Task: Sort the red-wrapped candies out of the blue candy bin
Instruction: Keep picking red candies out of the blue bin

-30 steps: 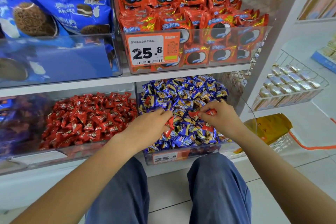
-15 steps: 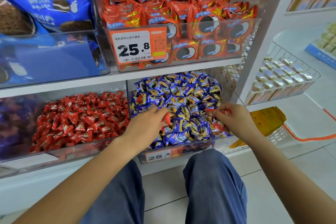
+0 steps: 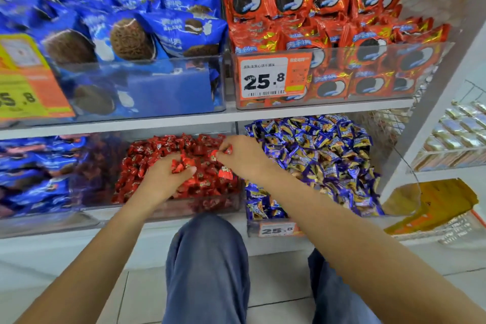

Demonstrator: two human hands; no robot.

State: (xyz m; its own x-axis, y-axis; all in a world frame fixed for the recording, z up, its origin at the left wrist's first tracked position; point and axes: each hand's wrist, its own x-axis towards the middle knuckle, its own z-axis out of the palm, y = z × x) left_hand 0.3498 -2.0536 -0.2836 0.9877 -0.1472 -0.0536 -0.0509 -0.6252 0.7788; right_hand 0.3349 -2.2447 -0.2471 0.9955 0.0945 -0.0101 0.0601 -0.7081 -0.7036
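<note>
lower shelf (image 3: pixel 168 123) | red candy bin (image 3: pixel 163 209); blue candy bin (image 3: pixel 276 229)

From my feed: shiny red candies (image 3: pixel 184 166) heaped in one bin, blue-and-gold wrapped ones (image 3: pixel 315 155) next door. Up top, blue cookie packs (image 3: pixel 147 34) beside orange-red foil packs (image 3: pixel 302 8), an orange-and-white price tag (image 3: pixel 273 77), and blue trousers (image 3: pixel 207 271) below.

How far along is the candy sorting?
Midway through a drop-off: both hands, left hand and right hand, hold red candies over the red candy bin. The blue candy bin shows no obvious red strays on top; buried ones can't be ruled out.
</note>
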